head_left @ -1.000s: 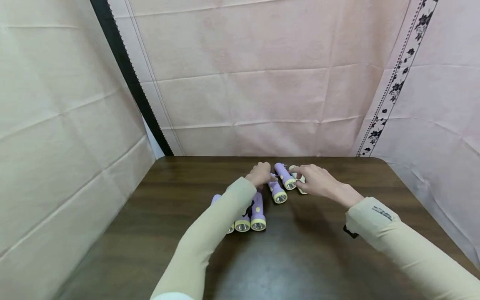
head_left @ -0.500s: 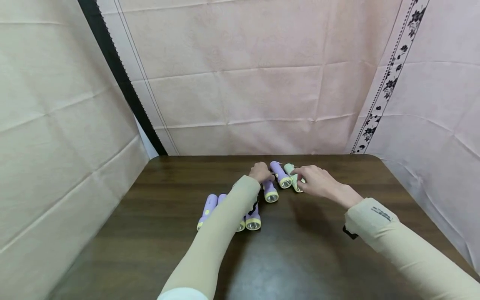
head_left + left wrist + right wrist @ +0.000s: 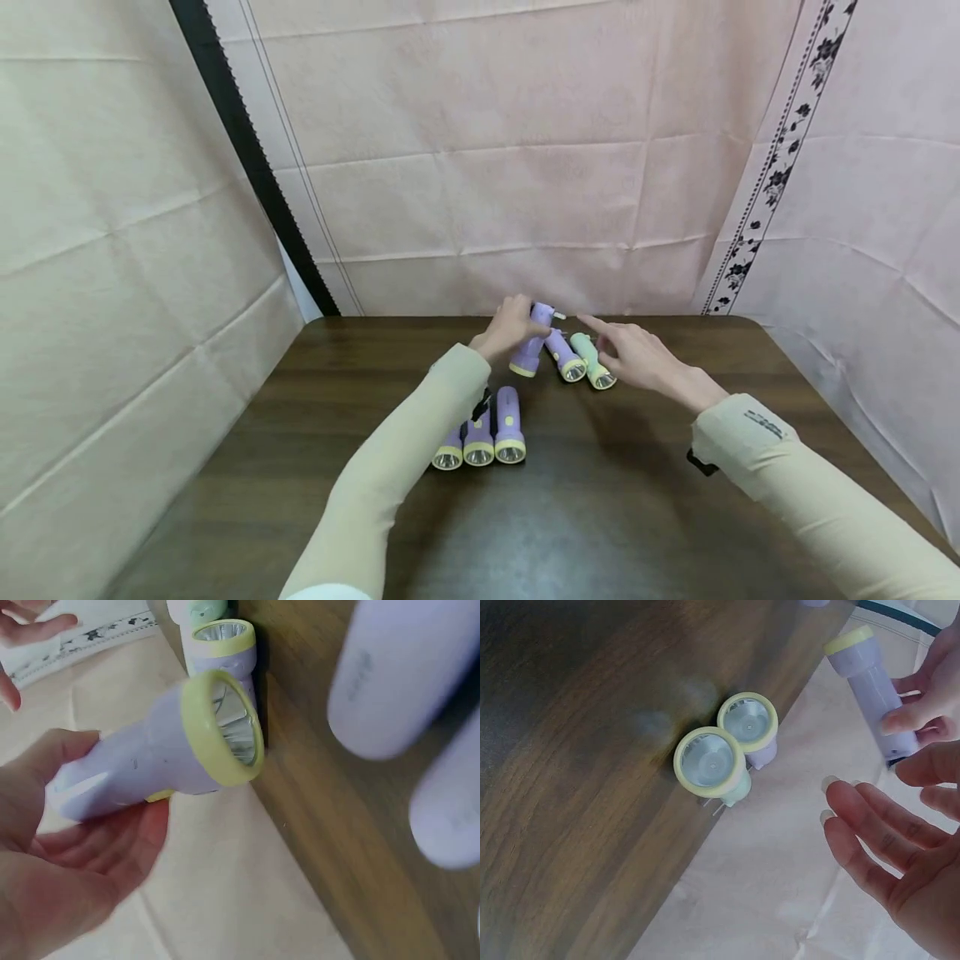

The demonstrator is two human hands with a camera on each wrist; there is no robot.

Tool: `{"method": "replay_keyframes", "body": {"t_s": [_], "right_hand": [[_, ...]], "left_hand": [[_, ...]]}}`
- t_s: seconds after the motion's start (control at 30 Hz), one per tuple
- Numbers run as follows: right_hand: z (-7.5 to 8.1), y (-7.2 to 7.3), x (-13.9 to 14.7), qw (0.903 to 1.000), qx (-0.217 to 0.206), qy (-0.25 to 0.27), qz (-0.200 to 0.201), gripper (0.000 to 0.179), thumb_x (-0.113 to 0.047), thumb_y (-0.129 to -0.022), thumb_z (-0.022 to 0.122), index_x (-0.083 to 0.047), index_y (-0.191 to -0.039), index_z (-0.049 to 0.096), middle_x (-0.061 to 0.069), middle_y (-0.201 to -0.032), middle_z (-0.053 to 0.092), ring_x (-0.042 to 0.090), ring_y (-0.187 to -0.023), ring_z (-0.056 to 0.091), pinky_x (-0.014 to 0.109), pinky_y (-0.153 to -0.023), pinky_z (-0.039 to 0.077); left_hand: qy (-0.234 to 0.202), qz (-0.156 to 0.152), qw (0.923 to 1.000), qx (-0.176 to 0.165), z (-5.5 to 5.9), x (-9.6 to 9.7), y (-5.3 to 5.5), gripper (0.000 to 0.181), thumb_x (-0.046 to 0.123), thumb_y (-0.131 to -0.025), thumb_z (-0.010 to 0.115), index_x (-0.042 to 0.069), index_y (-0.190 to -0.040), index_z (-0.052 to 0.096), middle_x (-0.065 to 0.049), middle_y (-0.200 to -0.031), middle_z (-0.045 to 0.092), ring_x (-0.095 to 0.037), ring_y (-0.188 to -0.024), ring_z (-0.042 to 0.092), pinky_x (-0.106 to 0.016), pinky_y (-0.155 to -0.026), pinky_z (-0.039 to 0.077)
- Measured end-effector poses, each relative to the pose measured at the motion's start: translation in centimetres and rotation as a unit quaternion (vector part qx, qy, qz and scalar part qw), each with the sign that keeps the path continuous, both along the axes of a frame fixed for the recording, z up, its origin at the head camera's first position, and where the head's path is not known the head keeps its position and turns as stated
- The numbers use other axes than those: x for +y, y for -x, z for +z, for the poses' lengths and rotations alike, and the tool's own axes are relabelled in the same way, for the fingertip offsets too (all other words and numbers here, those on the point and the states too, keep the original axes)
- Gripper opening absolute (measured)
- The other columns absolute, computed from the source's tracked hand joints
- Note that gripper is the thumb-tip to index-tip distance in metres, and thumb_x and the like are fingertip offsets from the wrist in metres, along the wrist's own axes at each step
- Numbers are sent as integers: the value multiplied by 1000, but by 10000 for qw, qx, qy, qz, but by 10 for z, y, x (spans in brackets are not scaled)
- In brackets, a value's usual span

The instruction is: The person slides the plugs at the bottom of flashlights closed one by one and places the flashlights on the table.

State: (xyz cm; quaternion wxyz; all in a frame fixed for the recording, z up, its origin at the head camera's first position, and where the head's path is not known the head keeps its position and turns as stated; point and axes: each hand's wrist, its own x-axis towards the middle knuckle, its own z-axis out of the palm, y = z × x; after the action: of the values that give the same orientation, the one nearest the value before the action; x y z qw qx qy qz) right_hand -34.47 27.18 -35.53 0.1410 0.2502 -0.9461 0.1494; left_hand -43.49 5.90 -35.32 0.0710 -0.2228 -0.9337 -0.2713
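Observation:
My left hand point(image 3: 508, 329) grips a purple flashlight point(image 3: 529, 350) with a yellow rim, raised off the table. In the left wrist view, thumb and fingers hold the flashlight point(image 3: 131, 769) by its barrel, lens pointing away from the palm. My right hand point(image 3: 637, 354) hovers nearby with fingers extended and loosely bent, holding nothing; in the right wrist view its fingertips are close to the held flashlight's point(image 3: 874, 697) tail but apart from it. Below the hands, another purple flashlight point(image 3: 564, 353) and a mint green flashlight point(image 3: 592, 362) lie side by side on the table.
Closer to me on the brown wooden table point(image 3: 600, 500), several purple flashlights point(image 3: 509, 425) lie in a row, lenses facing me. My left forearm hides part of that row. A pale cloth curtain point(image 3: 480, 200) hangs behind the table's far edge.
The left hand has lifted the purple flashlight from beside the other two and tilted it. The right hand has drawn back from the green flashlight, its fingers now straighter.

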Motion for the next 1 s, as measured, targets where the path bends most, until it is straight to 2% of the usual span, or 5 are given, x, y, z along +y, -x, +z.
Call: {"method": "replay_keyframes", "body": {"t_s": [0.1,0.23,0.37,0.67,1.0], "right_hand": [[-1,0,-2,10000,35,4,76,68,-5,-85,57,-16,-149,37,-4,-79,62,9,-65,50,27,-57,40],[-4,0,-7,9998,37,2,173,69,-4,-84,56,-16,-149,37,-3,-80,61,8,-62,47,26,-54,38],[-5,-1,-13,9998,-9,-14,202,69,-5,-83,56,-19,-148,37,-2,-87,65,7,-60,47,26,-54,38],[-5,-3,-26,9992,-59,-5,404,69,-3,-83,56,-20,-148,39,7,-97,65,7,-57,45,24,-49,37],[-5,-5,-31,9993,127,-95,326,71,-1,-80,58,-18,-147,41,6,-89,62,11,-58,40,24,-49,32]], "left_hand": [[6,-507,9981,363,0,-8,-4,29,17,-76,76,6,-100,65,-7,-93,68,-19,-80,63,-31,-70,51],[19,-793,9944,700,-4,-15,-8,37,13,-76,76,6,-110,63,-8,-102,70,-21,-90,65,-35,-80,52],[65,-853,9927,852,-7,-17,-12,39,12,-78,77,7,-114,63,-8,-107,70,-21,-97,65,-36,-85,52],[-66,-1004,9920,768,-9,-19,-18,40,7,-79,76,5,-117,62,-9,-111,69,-20,-100,65,-33,-87,53],[-172,-1049,9902,900,-10,-18,-22,36,6,-80,74,6,-115,63,-8,-110,70,-18,-98,66,-31,-87,53]]}}
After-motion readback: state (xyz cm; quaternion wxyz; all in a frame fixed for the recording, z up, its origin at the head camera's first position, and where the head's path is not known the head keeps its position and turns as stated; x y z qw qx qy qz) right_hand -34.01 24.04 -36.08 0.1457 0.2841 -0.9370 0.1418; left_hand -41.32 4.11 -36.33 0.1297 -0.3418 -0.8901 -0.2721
